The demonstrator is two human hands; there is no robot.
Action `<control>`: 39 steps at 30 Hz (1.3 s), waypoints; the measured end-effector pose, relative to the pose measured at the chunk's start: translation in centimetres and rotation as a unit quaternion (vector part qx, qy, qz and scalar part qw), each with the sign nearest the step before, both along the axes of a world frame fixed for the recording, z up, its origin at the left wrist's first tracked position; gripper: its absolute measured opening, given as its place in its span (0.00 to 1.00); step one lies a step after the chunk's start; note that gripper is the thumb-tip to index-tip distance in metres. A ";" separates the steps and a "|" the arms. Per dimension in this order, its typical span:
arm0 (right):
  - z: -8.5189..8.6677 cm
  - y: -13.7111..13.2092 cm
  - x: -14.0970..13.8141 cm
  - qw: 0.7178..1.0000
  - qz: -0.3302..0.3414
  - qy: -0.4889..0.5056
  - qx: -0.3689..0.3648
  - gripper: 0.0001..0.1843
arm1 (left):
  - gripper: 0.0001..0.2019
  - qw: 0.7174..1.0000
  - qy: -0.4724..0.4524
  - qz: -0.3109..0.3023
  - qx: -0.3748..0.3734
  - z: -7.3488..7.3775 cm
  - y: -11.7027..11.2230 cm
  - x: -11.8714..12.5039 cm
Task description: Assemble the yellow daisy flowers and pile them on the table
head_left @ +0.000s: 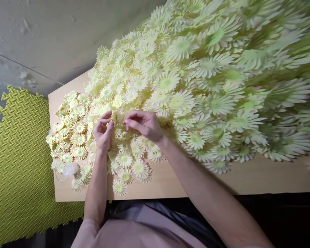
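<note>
A big heap of pale yellow fabric daisies (186, 75) with green centres covers most of a light wooden table (170, 182). My left hand (103, 129) and my right hand (144, 124) meet over the flowers near the table's left part. Both have their fingers curled in a pinch, fingertips close together, around a small flower piece (118, 121) between them. What exactly each hand grips is hard to make out among the petals. My forearms reach up from the near edge.
A clear plastic cup (67, 171) lies among flowers at the table's left front. Green foam floor mats (18, 162) lie left of the table, grey concrete floor (54, 34) beyond. My pink sleeves show at the bottom.
</note>
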State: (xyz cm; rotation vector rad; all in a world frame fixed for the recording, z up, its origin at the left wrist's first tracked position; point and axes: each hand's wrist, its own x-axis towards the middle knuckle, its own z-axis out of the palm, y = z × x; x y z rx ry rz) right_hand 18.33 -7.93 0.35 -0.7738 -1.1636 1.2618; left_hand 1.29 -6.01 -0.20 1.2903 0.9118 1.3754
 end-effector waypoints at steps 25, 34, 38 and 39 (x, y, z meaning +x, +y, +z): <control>0.2 -0.3 -0.3 0.999 -0.006 -0.047 -0.015 0.14 | 0.10 0.996 -0.026 -0.054 -0.069 0.9 -0.5 0.1; -0.2 -0.3 -0.6 0.999 0.021 -0.015 -0.039 0.15 | 0.08 0.997 -0.007 -0.068 -0.039 0.9 -0.4 0.2; -0.5 -0.3 -0.5 0.999 0.017 -0.003 -0.031 0.14 | 0.09 0.996 -0.009 -0.079 -0.043 0.9 -0.5 0.2; -0.5 -0.3 -0.5 0.999 0.018 0.000 -0.030 0.14 | 0.10 0.996 -0.006 -0.079 -0.046 0.9 -0.5 0.2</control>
